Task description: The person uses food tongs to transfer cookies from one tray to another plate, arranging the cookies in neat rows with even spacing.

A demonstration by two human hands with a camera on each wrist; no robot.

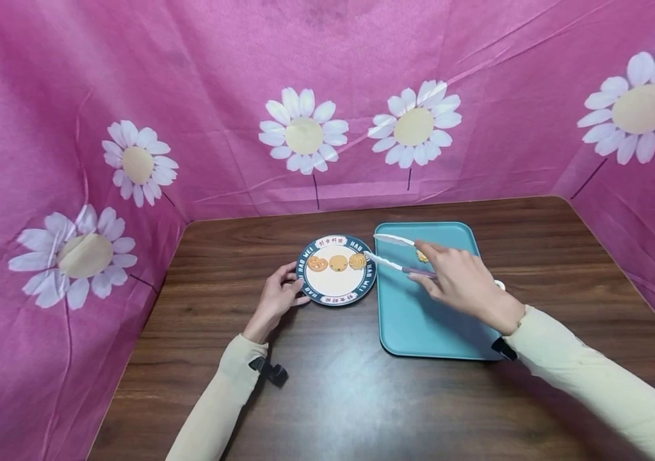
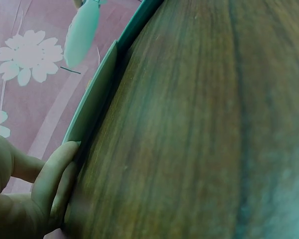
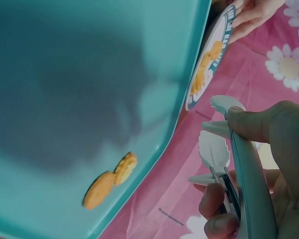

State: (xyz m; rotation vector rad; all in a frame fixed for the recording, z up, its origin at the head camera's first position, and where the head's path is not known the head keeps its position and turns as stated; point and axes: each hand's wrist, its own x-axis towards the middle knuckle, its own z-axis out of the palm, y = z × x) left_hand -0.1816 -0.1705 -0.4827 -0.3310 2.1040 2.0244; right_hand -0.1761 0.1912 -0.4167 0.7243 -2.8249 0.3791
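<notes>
White-tipped tongs [image 1: 385, 261], arms spread, are gripped in the right hand [image 1: 465, 278] over the blue tray [image 1: 419, 326]; the left hand [image 1: 277, 294] holds the plate [image 1: 335, 285] with three cookies [image 1: 339, 263].

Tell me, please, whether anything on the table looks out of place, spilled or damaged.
Nothing stands out as spilled or damaged. Three cookies sit in a row on the plate, two more cookies lie on the teal tray, and the tongs are held with their tips apart.
</notes>
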